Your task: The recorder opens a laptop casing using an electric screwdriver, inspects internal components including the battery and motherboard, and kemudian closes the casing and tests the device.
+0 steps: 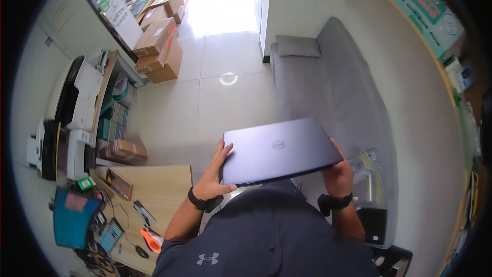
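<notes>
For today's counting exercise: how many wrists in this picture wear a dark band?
2. One band is on the left wrist, below the left hand gripping the closed laptop. The other band is on the right wrist, below the right hand.

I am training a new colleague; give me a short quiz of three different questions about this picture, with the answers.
1. True or false: the laptop is open.
2. Which hands hold the laptop? A) only the left hand B) only the right hand C) both hands
3. Fill in the missing word: the stacked cardboard boxes stand on the tiled ____.

Key
1. False: its lid is closed.
2. C: the left hand grips the left edge and the right hand grips the right edge, and the laptop is held in the air in front of the grey sofa.
3. floor.
</notes>
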### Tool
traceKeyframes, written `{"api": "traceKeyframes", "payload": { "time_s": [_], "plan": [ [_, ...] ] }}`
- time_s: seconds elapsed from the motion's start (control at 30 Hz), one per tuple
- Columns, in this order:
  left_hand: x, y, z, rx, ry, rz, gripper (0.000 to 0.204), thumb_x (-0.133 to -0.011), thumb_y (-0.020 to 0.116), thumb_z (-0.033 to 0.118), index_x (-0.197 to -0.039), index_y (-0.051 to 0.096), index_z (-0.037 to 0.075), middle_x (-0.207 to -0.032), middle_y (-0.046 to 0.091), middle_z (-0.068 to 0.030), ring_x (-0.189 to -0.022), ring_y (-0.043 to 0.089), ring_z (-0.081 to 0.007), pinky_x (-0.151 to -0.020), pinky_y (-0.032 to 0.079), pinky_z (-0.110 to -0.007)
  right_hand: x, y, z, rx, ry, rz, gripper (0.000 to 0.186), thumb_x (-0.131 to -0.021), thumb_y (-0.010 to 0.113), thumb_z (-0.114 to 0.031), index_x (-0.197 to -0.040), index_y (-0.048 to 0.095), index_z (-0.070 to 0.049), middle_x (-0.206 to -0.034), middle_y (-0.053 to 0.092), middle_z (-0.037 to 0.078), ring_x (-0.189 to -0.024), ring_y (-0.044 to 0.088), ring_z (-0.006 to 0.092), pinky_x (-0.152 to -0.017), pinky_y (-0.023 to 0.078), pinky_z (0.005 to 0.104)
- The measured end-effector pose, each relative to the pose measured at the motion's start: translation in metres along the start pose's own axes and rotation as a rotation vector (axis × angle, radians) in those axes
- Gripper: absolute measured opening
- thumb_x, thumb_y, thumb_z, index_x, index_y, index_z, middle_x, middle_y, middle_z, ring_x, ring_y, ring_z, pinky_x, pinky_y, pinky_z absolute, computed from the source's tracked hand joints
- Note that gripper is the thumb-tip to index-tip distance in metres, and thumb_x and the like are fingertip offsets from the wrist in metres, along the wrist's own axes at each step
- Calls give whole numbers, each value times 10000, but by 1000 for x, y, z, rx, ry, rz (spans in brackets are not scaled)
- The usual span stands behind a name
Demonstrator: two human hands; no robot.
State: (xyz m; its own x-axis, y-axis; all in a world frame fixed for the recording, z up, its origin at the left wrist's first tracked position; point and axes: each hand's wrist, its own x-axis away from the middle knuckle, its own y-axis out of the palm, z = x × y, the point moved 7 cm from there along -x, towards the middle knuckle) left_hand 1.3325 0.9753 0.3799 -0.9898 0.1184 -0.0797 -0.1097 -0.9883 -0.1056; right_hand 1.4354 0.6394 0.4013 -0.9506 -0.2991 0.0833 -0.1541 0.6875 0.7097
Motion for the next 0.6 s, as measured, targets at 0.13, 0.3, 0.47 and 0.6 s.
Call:
{"api": "traceKeyframes", "payload": {
  "time_s": [0.13,0.3,0.47,0.6],
  "plan": [
    [-98,-41,-22,-58,51,77,1152,-710,835,498,-1566,248,-3,-1648,12,-290,-1542,67,-382,-1199,178,-462,-133,-1,3,-1,42,20,840,-714,445,-67,-1533,297,47,-1455,487,210,-1306,525,308,-1120,407,487],
    [-201,-106,-22,-280,47,237,1189,-710,776,634,-1562,251,-9,-1640,98,-294,-1528,142,-420,-1191,216,-483,-308,30,6,8,105,-149,905,-657,447,11,-1545,276,47,-1469,478,203,-1333,507,295,-1150,373,456],
    [-292,-173,15,-555,71,388,1238,-682,727,742,-1555,268,-6,-1621,141,-319,-1510,174,-460,-1190,223,-510,-470,87,-7,93,147,-324,905,-653,387,68,-1548,253,64,-1487,467,202,-1326,515,284,-1135,379,413],
    [-356,-232,17,-676,52,479,1212,-670,712,779,-1508,354,-21,-1573,272,-327,-1442,340,-461,-1145,338,-470,-585,129,4,245,178,-383,866,-694,445,53,-1537,250,92,-1482,471,211,-1309,531,278,-1122,391,395]
  ]
}}
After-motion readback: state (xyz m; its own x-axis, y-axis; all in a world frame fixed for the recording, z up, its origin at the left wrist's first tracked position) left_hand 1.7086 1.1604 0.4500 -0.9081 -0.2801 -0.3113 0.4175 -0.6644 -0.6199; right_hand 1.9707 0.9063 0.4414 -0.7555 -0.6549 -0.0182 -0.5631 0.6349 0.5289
